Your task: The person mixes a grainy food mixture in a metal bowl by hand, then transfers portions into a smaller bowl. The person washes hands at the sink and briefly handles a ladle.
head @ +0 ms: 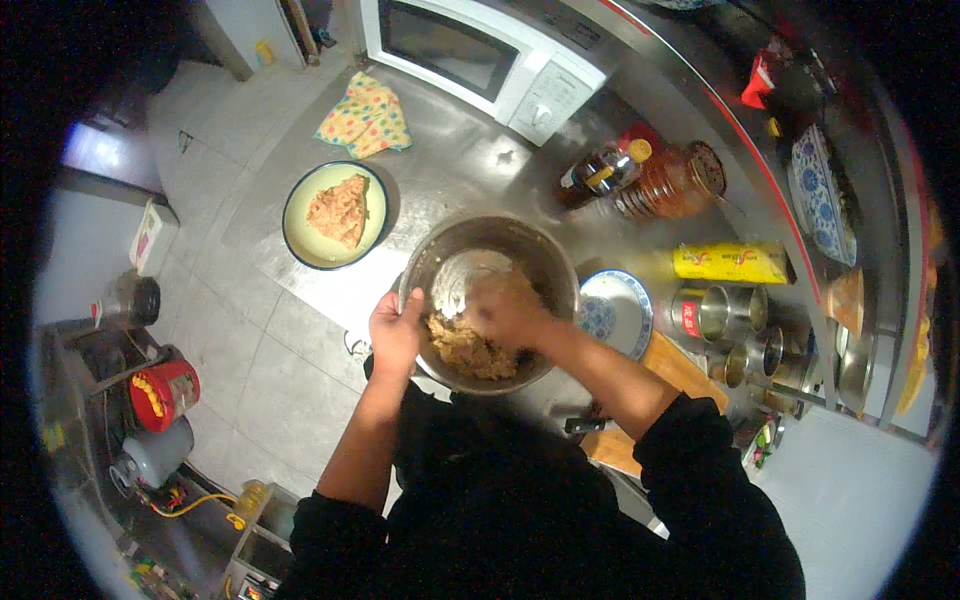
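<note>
In front of me a deep stainless steel bowl (546, 251) stands at the near edge of the steel counter. My left hand (396, 332) grips its left rim, thumb over the edge. Inside the bowl my right hand (506, 309) is blurred by motion and touches a brownish minced mixture (469, 351); its fingers cannot be made out. Whitish smears coat part of the bowl's floor. Beyond and to the left, a pale yellow dish (305, 232) with a dark rim holds a mound of pinkish minced meat (341, 211).
A dotted cloth (365, 118) and a white microwave oven (450, 52) sit at the back. On the right are a bottle (600, 176), a brown jar (671, 180), a blue-and-white plate (619, 311), a yellow packet (731, 262), metal canisters (701, 311) and a wooden board (679, 367) near a knife handle (585, 425).
</note>
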`<state>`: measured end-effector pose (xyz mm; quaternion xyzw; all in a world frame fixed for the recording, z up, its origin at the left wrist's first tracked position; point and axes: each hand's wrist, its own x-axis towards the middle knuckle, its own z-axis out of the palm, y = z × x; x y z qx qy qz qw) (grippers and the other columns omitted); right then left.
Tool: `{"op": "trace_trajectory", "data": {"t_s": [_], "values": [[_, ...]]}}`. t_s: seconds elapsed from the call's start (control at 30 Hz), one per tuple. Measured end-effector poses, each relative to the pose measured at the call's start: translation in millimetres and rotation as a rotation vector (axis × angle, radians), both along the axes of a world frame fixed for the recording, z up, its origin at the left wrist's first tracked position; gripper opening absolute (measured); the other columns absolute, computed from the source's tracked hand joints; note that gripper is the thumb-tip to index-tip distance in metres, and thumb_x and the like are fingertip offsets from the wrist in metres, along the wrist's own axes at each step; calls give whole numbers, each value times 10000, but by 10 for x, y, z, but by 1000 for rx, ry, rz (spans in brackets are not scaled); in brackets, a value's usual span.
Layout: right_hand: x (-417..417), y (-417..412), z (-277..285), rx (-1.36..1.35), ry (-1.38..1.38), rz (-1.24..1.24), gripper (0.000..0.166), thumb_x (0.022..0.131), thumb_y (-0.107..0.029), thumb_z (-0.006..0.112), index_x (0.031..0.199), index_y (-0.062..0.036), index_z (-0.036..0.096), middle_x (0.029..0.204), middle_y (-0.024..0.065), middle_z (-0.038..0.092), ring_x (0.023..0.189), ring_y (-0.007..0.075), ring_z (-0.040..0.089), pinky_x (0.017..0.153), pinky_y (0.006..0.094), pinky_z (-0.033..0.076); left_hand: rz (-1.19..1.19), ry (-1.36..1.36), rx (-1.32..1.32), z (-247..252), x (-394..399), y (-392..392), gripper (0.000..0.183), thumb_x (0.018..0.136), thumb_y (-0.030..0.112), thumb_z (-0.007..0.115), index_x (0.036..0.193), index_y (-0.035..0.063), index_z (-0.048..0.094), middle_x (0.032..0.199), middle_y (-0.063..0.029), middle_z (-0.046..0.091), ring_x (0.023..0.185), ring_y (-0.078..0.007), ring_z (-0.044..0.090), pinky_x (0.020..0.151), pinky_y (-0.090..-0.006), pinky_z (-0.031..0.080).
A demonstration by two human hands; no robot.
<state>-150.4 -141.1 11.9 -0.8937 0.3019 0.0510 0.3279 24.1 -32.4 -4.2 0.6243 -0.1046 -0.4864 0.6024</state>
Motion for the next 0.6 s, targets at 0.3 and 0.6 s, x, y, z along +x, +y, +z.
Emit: {"op": "trace_trajectory", "data": {"t_s": [0.3, 0.6], "values": [[-440, 442, -518, 67, 272, -588, 569, 939, -464, 472, 1261, -4, 559, 1183, 255, 605, 1088, 412, 576, 966, 463, 440, 148, -52, -53, 168, -263, -14, 343, 910, 178, 677, 669, 125, 439, 626, 43, 486, 562, -52, 375, 513, -218, 337], [-123, 821, -73, 1183, -511, -814, 415, 852, -289, 702, 1165, -26, 631, 1091, 79, 678, 955, 203, 654, 841, 330, 516, 168, -261, -31, 586, -534, 8, 378, 915, 225, 674, 662, 121, 413, 621, 41, 460, 567, -56, 352, 511, -219, 326]]}}
